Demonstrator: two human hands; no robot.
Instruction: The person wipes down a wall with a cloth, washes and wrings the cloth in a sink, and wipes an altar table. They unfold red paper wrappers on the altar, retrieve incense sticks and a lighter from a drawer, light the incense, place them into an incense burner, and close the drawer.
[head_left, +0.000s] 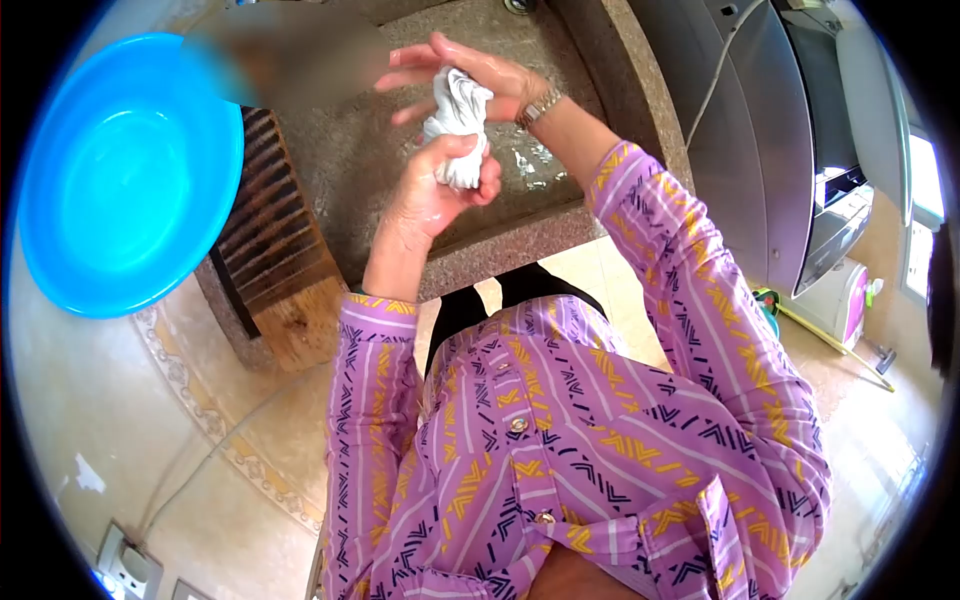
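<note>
Over a stone sink (540, 225), my left hand (435, 185) grips a wet, bunched white cloth (462, 105) with dark lines on it. The fingers wrap round the cloth's lower end. Above it, my right hand (475, 75), with a metal watch at the wrist, has its fingers stretched out and spread. The cloth's upper end lies against or just in front of the right palm; whether it is gripped there I cannot see, but the fingers are not closed round it.
A large blue basin (130, 180) stands at the left. Beside it, a ridged wooden washboard (275, 230) leans at the sink's left edge. A grey appliance (745, 130) is at the right, with a yellow-handled tool (835, 345) on the floor below.
</note>
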